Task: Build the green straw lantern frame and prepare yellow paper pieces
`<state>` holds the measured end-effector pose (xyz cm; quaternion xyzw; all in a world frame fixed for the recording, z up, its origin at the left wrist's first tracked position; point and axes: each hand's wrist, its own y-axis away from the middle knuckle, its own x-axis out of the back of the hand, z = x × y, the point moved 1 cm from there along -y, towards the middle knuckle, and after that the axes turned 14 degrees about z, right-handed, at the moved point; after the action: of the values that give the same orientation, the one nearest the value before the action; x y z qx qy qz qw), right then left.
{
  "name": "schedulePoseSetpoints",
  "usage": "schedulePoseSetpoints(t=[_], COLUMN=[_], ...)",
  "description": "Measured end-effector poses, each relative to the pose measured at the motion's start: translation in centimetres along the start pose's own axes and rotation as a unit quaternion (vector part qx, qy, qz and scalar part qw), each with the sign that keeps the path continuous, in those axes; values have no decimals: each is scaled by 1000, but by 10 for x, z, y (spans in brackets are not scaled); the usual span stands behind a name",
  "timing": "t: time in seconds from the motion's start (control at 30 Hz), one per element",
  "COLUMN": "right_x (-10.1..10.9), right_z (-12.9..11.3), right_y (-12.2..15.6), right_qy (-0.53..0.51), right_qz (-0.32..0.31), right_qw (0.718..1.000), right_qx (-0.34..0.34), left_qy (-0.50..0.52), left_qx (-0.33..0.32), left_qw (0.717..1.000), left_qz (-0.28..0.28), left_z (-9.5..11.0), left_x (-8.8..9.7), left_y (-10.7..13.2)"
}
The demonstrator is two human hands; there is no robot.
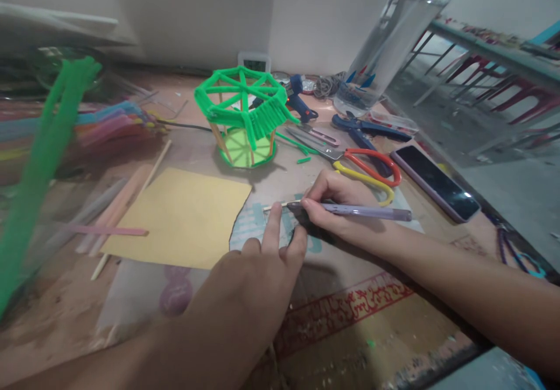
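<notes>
My right hand (332, 203) is closed round a lilac pen (367, 210), its tip down on the table near a thin wooden stick (277, 206). My left hand (262, 267) lies beside it, the forefinger stretched out and pressing on that stick, the thumb close to the pen tip. A yellow sheet of paper (184, 218) lies just left of both hands. Behind them stands a small carousel-like model (240, 116) made of green pipe cleaners and wooden sticks.
Scissors with red and yellow handles (363, 165), a phone (437, 181), blue pliers (363, 130), a blue glue gun (300, 101) and a clear water bottle (385, 46) lie to the right. Coloured pipe cleaners (87, 125) and wooden sticks (126, 203) are on the left; the table edge runs at right.
</notes>
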<state>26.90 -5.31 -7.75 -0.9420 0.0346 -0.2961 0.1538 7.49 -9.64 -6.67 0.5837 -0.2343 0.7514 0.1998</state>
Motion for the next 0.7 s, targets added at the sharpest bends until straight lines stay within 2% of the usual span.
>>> schedulePoseSetpoints(t=[0.33, 0.6, 0.7], right_x=[1, 1, 1], right_z=[-2, -1, 0], right_y=[-1, 0, 0], right_qy=[6, 13, 8], right_qz=[-21, -20, -23], right_qw=[1000, 1000, 1000], right_qx=[6, 8, 3], left_qy=[4, -14, -18], left_qx=[-7, -16, -18], left_qw=[1000, 1000, 1000], left_qz=[6, -2, 2], left_z=[1, -7, -8], left_x=[8, -16, -20], left_y=[-2, -2, -2])
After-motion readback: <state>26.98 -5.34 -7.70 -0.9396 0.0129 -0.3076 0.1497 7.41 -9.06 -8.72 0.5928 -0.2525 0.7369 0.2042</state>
